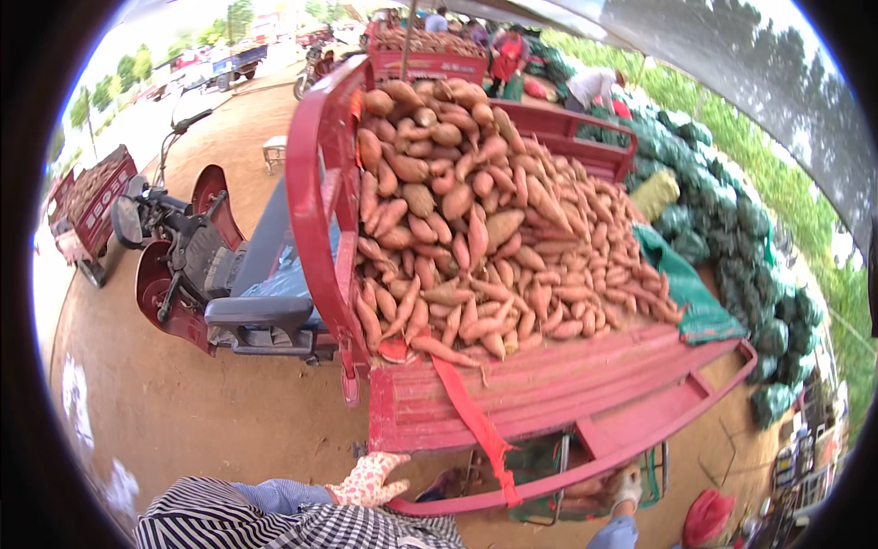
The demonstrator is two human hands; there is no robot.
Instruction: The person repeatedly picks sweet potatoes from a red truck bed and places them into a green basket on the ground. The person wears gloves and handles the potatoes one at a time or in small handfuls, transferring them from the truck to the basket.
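Note:
My left hand [370,479], in a white glove with a red pattern, is at the near left corner of the red cart bed [521,391]. Its fingers are spread and I see nothing held. At the lower right, my right hand [627,486], in a pale glove, reaches beside a metal-framed container [662,473] with green mesh. Its fingers are partly hidden, so its grip is unclear. Reddish sweet potatoes [583,488] lie next to it, under the bed's rail [473,506]. A large heap of sweet potatoes [459,206] fills the bed's far part.
A red strap [473,418] hangs over the bed's edge. Green cloth [693,295] drapes its right side. Many filled green mesh sacks [741,274] line the right. The cart's seat [260,240] is left. Two people [509,58] are farther back, near another loaded cart [429,58].

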